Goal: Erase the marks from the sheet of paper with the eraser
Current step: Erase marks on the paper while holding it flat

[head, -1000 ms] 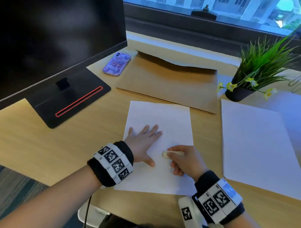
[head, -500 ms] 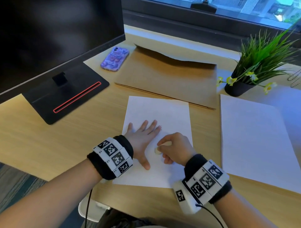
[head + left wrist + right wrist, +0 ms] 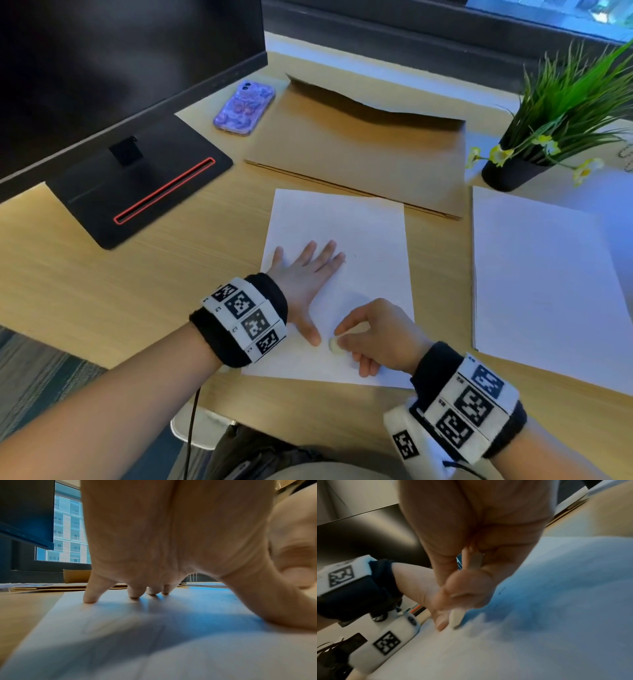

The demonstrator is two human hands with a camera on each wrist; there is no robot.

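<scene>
Only black-and-white square marker codes on the left wristband [image 3: 247, 318] and right wristband [image 3: 470, 407]; tiny characters beside them too small to read. No other legible text.

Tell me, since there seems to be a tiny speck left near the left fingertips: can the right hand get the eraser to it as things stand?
Probably yes. The right hand pinches the eraser low on the sheet, and bare paper lies between it and the speck. The left hand lies just beside it and may need to shift.
</scene>
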